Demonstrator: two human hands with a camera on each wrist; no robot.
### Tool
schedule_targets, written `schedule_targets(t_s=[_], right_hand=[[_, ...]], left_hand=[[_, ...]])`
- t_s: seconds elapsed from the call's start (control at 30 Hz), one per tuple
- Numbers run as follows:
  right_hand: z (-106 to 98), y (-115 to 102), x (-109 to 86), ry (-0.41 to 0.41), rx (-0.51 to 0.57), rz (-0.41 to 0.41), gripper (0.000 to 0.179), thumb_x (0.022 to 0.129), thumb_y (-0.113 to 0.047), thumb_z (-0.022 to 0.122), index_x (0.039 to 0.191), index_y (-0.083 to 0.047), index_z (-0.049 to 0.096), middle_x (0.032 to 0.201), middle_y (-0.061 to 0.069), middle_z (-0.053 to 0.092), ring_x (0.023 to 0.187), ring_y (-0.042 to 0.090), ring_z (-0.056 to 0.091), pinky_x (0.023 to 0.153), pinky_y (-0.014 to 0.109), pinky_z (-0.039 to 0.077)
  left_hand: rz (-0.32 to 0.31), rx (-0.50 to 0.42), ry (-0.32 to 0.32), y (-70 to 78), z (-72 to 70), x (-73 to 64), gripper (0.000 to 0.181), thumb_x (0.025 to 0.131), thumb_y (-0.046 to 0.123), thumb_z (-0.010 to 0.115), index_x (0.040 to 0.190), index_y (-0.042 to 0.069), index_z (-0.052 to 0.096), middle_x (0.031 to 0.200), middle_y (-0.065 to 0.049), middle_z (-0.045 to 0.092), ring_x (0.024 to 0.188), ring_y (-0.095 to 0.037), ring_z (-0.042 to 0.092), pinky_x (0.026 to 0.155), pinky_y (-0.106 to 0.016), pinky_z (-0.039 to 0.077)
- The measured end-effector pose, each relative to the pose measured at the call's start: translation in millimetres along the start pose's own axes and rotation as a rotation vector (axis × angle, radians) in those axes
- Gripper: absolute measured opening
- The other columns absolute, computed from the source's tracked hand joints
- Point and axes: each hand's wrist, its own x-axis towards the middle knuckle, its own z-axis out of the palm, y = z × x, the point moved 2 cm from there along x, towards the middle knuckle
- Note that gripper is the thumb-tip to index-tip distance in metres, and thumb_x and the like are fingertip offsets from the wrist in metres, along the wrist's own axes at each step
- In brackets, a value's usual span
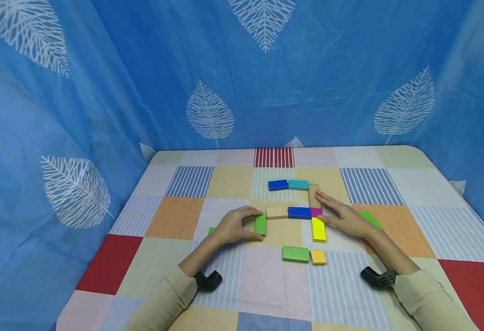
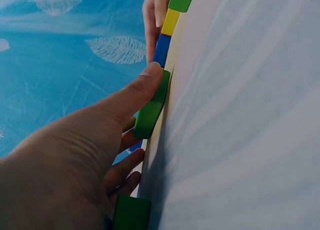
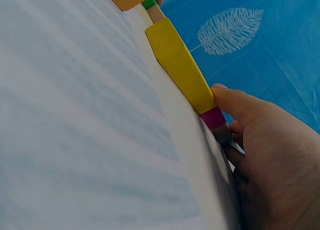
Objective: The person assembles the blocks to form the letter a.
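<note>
My left hand (image 1: 231,225) pinches a green block (image 1: 260,225) by its two ends, thumb at the near end and fingers at the far end. Right of it, a row runs through a plain wooden block (image 1: 276,213), a blue block (image 1: 299,212) and a small magenta block (image 1: 316,212). A yellow block (image 1: 318,230) extends toward me from the magenta one, and an upright-running wooden block (image 1: 314,195) extends away. Along their right side lies my right hand (image 1: 343,220), its fingers fairly straight. Its thumb touches near the yellow-magenta joint; its fingertips reach the wooden block.
Beyond the row, a dark blue block (image 1: 278,185) and a teal block (image 1: 298,185) lie end to end. Nearer me are a green block (image 1: 295,254) and a small orange-yellow block (image 1: 318,257). Green blocks also lie beside the right wrist (image 1: 371,219) and behind the left hand (image 2: 132,212).
</note>
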Motion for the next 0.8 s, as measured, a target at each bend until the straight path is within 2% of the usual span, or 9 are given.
schedule_targets(t_s=[0.5, 0.7, 0.8], right_hand=[[-1.5, 1.4, -1.0, 0.012, -0.013, 0.006, 0.067, 0.09, -0.038, 0.058, 0.147, -0.019, 0.027, 0.152, 0.008, 0.017, 0.136, 0.037, 0.017, 0.103, 0.061, 0.019], [-0.7, 0.3, -1.3, 0.007, -0.006, 0.011, 0.068, 0.089, -0.04, 0.058, 0.147, -0.018, 0.027, 0.153, 0.007, 0.016, 0.136, 0.036, 0.016, 0.103, 0.06, 0.019], [0.2, -0.4, 0.0, 0.003, -0.006, 0.01, 0.069, 0.089, -0.041, 0.058, 0.147, -0.018, 0.027, 0.153, 0.007, 0.016, 0.137, 0.035, 0.016, 0.104, 0.06, 0.019]], left_hand=[[0.007, 0.026, 0.016, 2.5, 1.0, 1.3, 0.069, 0.065, 0.05, 0.078, 0.124, 0.019, 0.06, 0.124, 0.001, 0.057, 0.117, -0.015, 0.05, 0.098, -0.032, 0.04], [0.005, -0.008, 0.016, 2.0, -2.1, 0.2, 0.071, 0.065, 0.048, 0.08, 0.126, 0.018, 0.058, 0.127, -0.001, 0.055, 0.12, -0.017, 0.047, 0.099, -0.034, 0.039], [0.024, -0.048, 0.034, 0.7, -7.2, -1.8, 0.07, 0.066, 0.044, 0.08, 0.126, 0.015, 0.058, 0.127, -0.002, 0.054, 0.12, -0.017, 0.047, 0.099, -0.035, 0.039]])
